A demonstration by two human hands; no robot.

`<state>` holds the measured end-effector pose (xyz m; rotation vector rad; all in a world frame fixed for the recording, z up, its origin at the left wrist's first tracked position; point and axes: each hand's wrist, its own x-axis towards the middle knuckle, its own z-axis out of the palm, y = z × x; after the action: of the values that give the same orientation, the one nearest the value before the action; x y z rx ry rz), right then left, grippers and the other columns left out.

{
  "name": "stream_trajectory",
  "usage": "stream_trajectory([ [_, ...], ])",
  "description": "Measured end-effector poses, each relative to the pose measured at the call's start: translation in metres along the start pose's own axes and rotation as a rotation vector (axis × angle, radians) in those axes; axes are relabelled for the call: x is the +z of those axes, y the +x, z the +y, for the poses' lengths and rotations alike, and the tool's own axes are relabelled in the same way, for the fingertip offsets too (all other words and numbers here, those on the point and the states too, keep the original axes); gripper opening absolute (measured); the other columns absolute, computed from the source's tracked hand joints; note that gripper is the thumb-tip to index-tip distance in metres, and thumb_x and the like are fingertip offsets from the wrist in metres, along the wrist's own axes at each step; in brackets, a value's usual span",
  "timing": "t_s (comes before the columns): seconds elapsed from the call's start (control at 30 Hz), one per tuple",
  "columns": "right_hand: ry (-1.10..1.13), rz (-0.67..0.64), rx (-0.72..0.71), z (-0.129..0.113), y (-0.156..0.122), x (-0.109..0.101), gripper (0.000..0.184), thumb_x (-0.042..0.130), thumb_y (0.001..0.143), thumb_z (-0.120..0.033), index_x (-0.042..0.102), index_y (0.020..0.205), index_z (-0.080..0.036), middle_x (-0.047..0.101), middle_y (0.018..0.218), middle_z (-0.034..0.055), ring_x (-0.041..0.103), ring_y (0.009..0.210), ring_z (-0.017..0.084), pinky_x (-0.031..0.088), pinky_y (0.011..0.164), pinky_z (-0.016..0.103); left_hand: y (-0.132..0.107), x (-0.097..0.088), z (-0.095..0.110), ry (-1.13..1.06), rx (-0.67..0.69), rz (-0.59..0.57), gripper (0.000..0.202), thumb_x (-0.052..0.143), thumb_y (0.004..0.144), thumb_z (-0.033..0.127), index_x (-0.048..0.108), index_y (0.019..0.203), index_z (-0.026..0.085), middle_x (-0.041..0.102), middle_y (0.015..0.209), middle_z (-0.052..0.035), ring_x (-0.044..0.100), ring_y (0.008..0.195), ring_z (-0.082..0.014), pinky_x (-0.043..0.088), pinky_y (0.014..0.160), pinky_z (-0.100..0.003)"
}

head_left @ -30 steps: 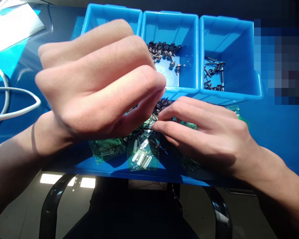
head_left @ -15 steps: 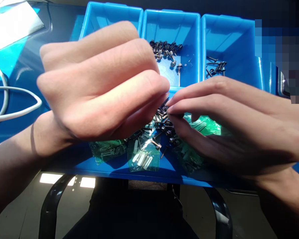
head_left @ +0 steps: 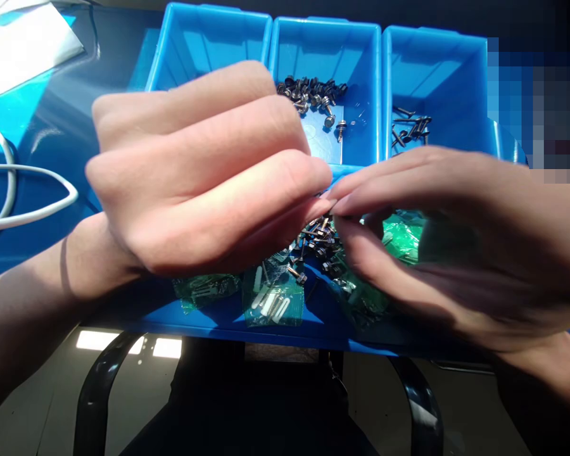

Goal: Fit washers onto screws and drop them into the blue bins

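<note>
My left hand (head_left: 209,171) is curled closed above the blue table, and whatever lies inside it is hidden. My right hand (head_left: 437,234) is pinched closed, its fingertips meeting the left thumb tip; anything between them is too small to make out. Below the meeting fingertips lies a loose pile of screws (head_left: 319,239), partly covered by both hands. A clear green-tinted packet (head_left: 275,301) with white wall plugs and screws sits in front of the pile. Another packet (head_left: 206,288) shows under the left hand, and a bright green one (head_left: 401,237) is partly behind the right.
Three blue bins stand at the back. The middle bin (head_left: 361,133) holds many hex-head screws, the right bin (head_left: 437,63) several dark screws; the left bin (head_left: 213,38) is partly hidden. A white cable (head_left: 38,218) and a white sheet (head_left: 33,47) lie on the left.
My left hand has shifted right and slightly down. The right hand's fingertips, apart from the left hand before, now touch its thumb tip.
</note>
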<state>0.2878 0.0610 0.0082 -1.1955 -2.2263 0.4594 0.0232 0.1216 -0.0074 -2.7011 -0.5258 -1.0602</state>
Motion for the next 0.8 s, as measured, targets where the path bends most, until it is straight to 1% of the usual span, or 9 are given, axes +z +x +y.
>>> stream_trajectory([
  [0.13,0.064,0.058,-0.002,0.005,-0.005,0.004,0.038,0.081,0.102,-0.062,0.079,0.136,-0.046,0.084,0.125,0.0019,0.079,0.140,0.038,0.079,0.096,0.050,0.001,-0.002,0.000,-0.094,0.009,0.005,0.040,0.060,0.114,0.052,0.074,0.137,0.022,0.083,0.105,-0.0101,0.078,0.093,-0.0315,0.056,0.073,-0.053],
  [0.23,0.110,0.106,-0.022,0.008,-0.008,0.000,0.041,0.084,0.099,-0.065,0.079,0.136,-0.049,0.084,0.125,0.0029,0.075,0.146,0.041,0.079,0.097,0.054,-0.004,-0.004,-0.002,-0.092,0.006,-0.009,0.055,0.051,0.116,0.056,0.066,0.160,0.027,0.084,0.108,-0.0095,0.078,0.097,-0.0344,0.057,0.075,-0.056],
  [0.33,0.174,0.136,-0.036,0.005,-0.002,-0.009,0.040,0.086,0.098,-0.063,0.079,0.135,-0.052,0.085,0.123,0.0032,0.075,0.146,0.043,0.078,0.097,0.056,-0.008,-0.007,-0.004,-0.060,-0.013,-0.072,0.063,0.053,0.115,0.055,0.054,0.174,0.034,0.083,0.116,-0.0093,0.077,0.101,-0.0363,0.058,0.078,-0.058],
  [0.43,0.254,0.095,0.011,0.001,0.011,-0.017,0.023,0.088,0.099,-0.044,0.080,0.120,-0.051,0.086,0.109,0.0002,0.086,0.118,0.035,0.077,0.087,0.048,-0.009,-0.010,-0.004,-0.050,-0.022,-0.094,0.063,0.054,0.114,0.055,0.054,0.174,0.034,0.082,0.120,-0.0090,0.077,0.104,-0.0362,0.058,0.080,-0.057],
  [0.5,0.288,0.044,0.065,0.002,0.018,-0.023,0.020,0.086,0.099,-0.030,0.079,0.107,-0.047,0.086,0.098,-0.0035,0.084,0.088,0.024,0.074,0.076,0.040,-0.009,-0.011,-0.003,-0.043,-0.022,-0.092,0.063,0.051,0.114,0.058,0.056,0.172,0.034,0.082,0.121,-0.0089,0.077,0.104,-0.0355,0.058,0.081,-0.056],
  [0.53,0.277,0.034,0.081,0.003,0.019,-0.026,0.021,0.086,0.099,-0.027,0.079,0.104,-0.047,0.086,0.096,-0.0050,0.082,0.081,0.020,0.072,0.072,0.037,-0.009,-0.011,-0.002,-0.041,-0.030,-0.096,0.062,0.051,0.114,0.058,0.057,0.171,0.035,0.082,0.122,-0.0089,0.077,0.105,-0.0356,0.059,0.082,-0.056],
  [0.6,0.205,0.022,0.056,0.008,0.018,-0.031,0.021,0.087,0.100,-0.032,0.081,0.109,-0.050,0.087,0.101,-0.0069,0.082,0.083,0.018,0.071,0.070,0.035,-0.009,-0.012,-0.001,-0.032,-0.037,-0.122,0.062,0.053,0.113,0.058,0.055,0.172,0.038,0.081,0.127,-0.0084,0.077,0.110,-0.0362,0.058,0.085,-0.057],
  [0.7,0.097,0.021,0.010,0.015,0.013,-0.037,0.023,0.087,0.102,-0.044,0.083,0.120,-0.058,0.089,0.113,-0.0094,0.086,0.101,0.019,0.074,0.078,0.036,-0.009,-0.012,-0.003,-0.003,-0.008,-0.147,0.063,0.049,0.113,0.053,0.049,0.175,0.038,0.080,0.133,-0.0077,0.077,0.113,-0.0347,0.057,0.084,-0.058],
  [0.8,0.098,-0.004,-0.010,0.016,0.014,-0.036,0.016,0.087,0.101,-0.047,0.083,0.113,-0.057,0.089,0.108,-0.0090,0.086,0.095,0.019,0.074,0.075,0.039,-0.011,-0.013,-0.002,-0.007,0.017,-0.111,0.062,0.048,0.112,0.054,0.055,0.171,0.036,0.081,0.134,-0.0067,0.078,0.109,-0.0331,0.057,0.081,-0.054],
])
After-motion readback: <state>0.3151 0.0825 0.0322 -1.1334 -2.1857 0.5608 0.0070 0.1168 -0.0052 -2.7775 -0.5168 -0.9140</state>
